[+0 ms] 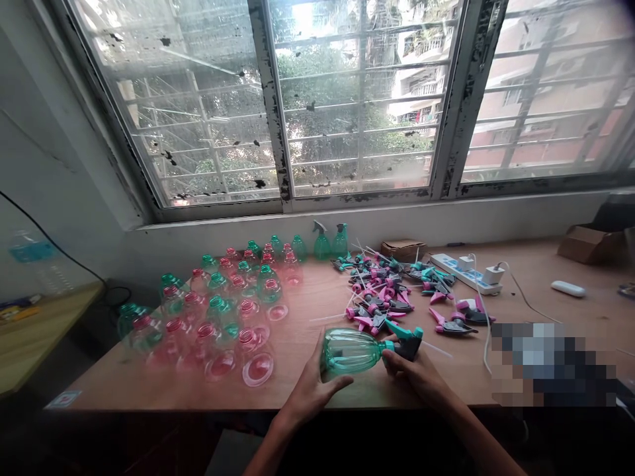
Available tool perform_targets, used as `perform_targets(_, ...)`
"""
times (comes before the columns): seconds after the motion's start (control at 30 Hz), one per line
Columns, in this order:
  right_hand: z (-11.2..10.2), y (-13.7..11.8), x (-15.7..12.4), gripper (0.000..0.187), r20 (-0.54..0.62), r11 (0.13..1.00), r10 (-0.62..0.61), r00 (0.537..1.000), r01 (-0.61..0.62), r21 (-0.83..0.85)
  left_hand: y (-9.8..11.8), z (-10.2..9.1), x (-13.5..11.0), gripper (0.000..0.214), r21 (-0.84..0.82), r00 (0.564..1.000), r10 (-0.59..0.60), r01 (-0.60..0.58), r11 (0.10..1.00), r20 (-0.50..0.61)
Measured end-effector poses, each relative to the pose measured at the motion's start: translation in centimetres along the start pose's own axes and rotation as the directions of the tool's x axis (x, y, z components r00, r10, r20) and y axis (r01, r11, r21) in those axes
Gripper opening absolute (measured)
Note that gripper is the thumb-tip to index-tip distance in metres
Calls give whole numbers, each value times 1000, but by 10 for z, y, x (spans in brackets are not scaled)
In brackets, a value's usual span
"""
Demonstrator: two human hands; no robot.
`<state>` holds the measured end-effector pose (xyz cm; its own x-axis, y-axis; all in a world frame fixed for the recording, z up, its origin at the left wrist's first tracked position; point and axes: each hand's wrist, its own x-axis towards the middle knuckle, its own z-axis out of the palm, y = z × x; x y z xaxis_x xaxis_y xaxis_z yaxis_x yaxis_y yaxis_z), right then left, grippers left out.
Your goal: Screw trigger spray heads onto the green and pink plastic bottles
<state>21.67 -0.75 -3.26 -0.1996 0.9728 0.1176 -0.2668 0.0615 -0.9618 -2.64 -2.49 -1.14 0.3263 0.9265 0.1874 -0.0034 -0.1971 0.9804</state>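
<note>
A clear teal plastic bottle [350,352] lies on its side just above the near edge of the wooden table [307,297]. My left hand [310,389] is wrapped round its body from below. My right hand [414,371] grips the teal and black trigger spray head [405,340] at the bottle's neck. Both hands are closed on their parts.
Several open pink and teal bottles [218,317] stand at the left. A heap of pink and teal spray heads [391,291] lies behind my hands. Two finished teal sprayers [331,242] stand by the wall. A power strip [466,272], cardboard boxes [588,243] and a blurred patch are on the right.
</note>
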Motion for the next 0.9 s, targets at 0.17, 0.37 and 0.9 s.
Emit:
perform_targets(0.17, -2, 2, 1, 31, -3, 1000, 11, 1000, -11, -19, 4, -1, 0, 78, -21, 1000, 10, -10, 1000, 20)
perform_targets(0.37, -3, 2, 1, 27, -8, 999, 10, 1000, -10, -39, -2, 0, -2, 106, -48, 999, 27, -25, 999, 24)
perform_targets(0.9, -4, 1, -1, 27, 34, 998, 18, 999, -16, -61, 0, -5, -5, 99, 22, 1000, -5, 5, 1000, 17)
